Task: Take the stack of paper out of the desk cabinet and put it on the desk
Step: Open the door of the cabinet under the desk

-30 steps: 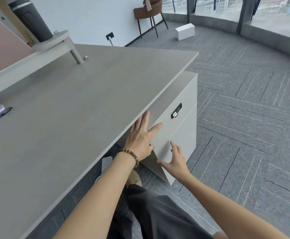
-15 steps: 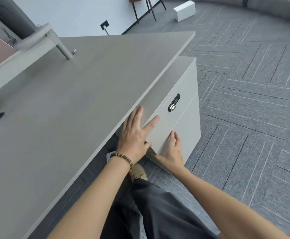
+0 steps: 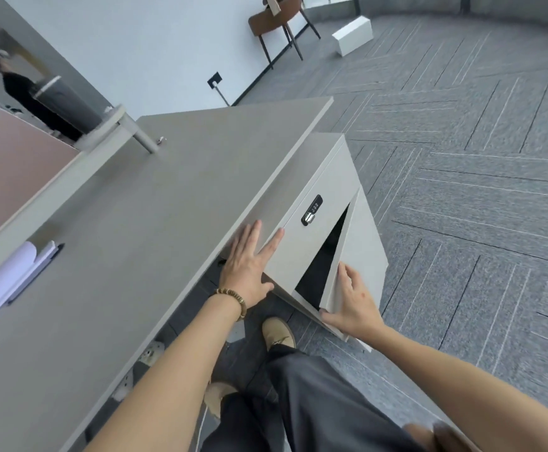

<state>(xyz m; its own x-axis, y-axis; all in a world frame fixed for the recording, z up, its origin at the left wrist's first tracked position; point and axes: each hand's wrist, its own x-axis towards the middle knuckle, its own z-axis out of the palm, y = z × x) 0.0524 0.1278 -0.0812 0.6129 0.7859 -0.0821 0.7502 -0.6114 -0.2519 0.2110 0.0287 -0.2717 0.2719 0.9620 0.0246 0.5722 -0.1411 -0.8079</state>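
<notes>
**Q:** Two hands in view. State the position of each.

**A:** My left hand (image 3: 250, 265) lies flat, fingers spread wide, on the upper drawer front (image 3: 302, 230) of the desk cabinet (image 3: 328, 177), just below the edge of the bench (image 3: 155, 243). It holds nothing. A beaded bracelet (image 3: 232, 298) sits on that wrist. My right hand (image 3: 352, 301) grips the near lower corner of the cabinet door (image 3: 362, 256), thumb under the corner and fingers curled on the door's edge.

**Q:** Door status?

**A:** Partly open. It stands angled away from the cabinet body, and a dark wedge-shaped gap shows between the door and the frame.

**Q:** Location of the stack of paper?

**A:** Cannot tell. The gap shows only dark interior; no paper is visible inside it.

**Q:** Other fittings on the cabinet?

**A:** One black combination lock (image 3: 311, 210) with a metal latch, on the upper drawer front, above the gap.

**Q:** Bench surface contents?

**A:** White sheets and a dark pen (image 3: 38, 272) lie near the far left edge. A pink divider panel (image 3: 8, 171) stands behind them.

**Q:** Surroundings?

**A:** Grey carpet tiles, a brown chair (image 3: 276, 21) and a white box (image 3: 352, 35) by the far wall. My tan shoes (image 3: 277, 334) and dark trousers show below the bench edge.
</notes>
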